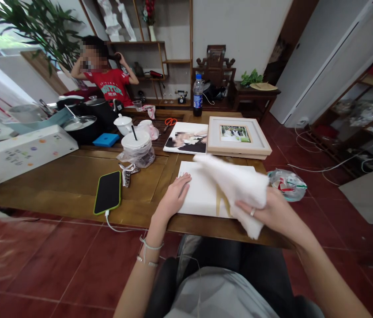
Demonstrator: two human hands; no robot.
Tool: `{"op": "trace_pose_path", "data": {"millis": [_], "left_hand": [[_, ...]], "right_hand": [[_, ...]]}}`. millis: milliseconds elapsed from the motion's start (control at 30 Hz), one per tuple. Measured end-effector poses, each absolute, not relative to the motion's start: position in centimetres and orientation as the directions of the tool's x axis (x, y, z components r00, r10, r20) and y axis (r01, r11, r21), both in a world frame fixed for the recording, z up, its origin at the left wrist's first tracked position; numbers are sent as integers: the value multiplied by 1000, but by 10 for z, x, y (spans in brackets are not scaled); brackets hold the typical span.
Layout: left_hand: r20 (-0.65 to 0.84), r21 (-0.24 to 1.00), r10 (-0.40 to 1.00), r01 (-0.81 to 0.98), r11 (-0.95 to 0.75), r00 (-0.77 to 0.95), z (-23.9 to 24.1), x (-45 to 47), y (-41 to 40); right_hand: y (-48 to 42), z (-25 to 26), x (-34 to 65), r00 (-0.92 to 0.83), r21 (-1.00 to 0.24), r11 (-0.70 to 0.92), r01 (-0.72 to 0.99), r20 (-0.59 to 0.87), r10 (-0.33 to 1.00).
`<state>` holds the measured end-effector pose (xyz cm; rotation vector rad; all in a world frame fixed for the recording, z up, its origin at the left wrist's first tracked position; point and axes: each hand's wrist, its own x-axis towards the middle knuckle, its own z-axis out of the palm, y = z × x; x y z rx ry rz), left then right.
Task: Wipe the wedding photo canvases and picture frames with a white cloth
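Note:
My left hand lies flat with fingers stretched on the left edge of a white canvas panel, which rests on the wooden table. My right hand, wearing a ring, grips a white cloth that drapes over the right part of the panel. The cloth is slightly blurred.
A framed photo and a photo print lie behind the panel. A phone in a green case charges at left, beside a lidded cup in a bag. A cola bottle, pots and a long white box stand around. Another person in a red shirt sits at the far end.

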<state>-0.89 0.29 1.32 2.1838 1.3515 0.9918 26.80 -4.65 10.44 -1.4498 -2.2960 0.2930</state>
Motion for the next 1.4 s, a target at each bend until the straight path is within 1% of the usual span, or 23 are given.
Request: {"op": "trace_pose_path", "data": {"millis": [33,100,133,167,200,233,300,333,367,433,500,567,667,867,1000,1100,1167,1267,1333,1400], "left_hand": [[367,639,884,613,-465,288,13,-9,3],[375,636,880,610,-473,291,12,-9,3],[378,635,878,609,-476,292,11,-9,3],[382,635,877,607,-478,291,11,-9,3],[388,635,875,603,-482,291,11,-9,3],[394,635,871,599,-488,293,11,-9,4],[400,635,864,588,-501,305,13,-10,4],[400,635,862,584,-505,311,14,-10,5],[401,636,861,580,-508,314,15,-11,5],[402,639,859,576,-510,316,16,-11,5],[404,640,860,576,-509,311,16,-11,6],[404,642,864,579,-503,302,14,-12,7],[405,651,869,577,-493,286,9,-13,8],[405,663,871,566,-490,279,6,-14,8],[399,662,874,572,-484,278,7,-13,7],[400,661,873,572,-486,280,7,-13,7],[397,661,873,571,-486,282,7,-13,7],[400,655,871,576,-489,285,7,-13,7],[405,646,867,579,-497,291,7,-12,7],[404,646,867,580,-497,293,7,-12,7]], "right_hand": [[-40,105,273,-294,-347,407,845,334,895],[-25,104,275,-156,-259,351,900,559,814],[-17,103,271,-140,-215,346,913,633,762],[-9,101,264,-175,-165,376,912,671,720],[-1,99,254,-256,-109,438,892,677,690],[6,96,242,-364,-52,517,855,650,667],[18,88,216,-589,43,673,738,527,612],[24,82,203,-668,66,721,690,442,598],[28,77,192,-719,68,752,655,361,594],[33,68,177,-755,26,769,638,215,619],[36,62,173,-736,-25,746,665,145,661],[36,62,180,-700,-41,709,704,131,702],[35,65,205,-625,-24,631,776,114,773],[28,70,278,-418,20,418,908,81,905],[9,73,307,-331,73,326,942,60,942],[-20,80,312,-322,87,321,943,5,947],[-43,86,313,-361,26,363,932,-42,931],[-73,99,326,-456,-150,442,884,-73,887],[-82,109,343,-484,-260,458,850,-43,874],[-79,118,359,-449,-307,437,845,32,893]]}}
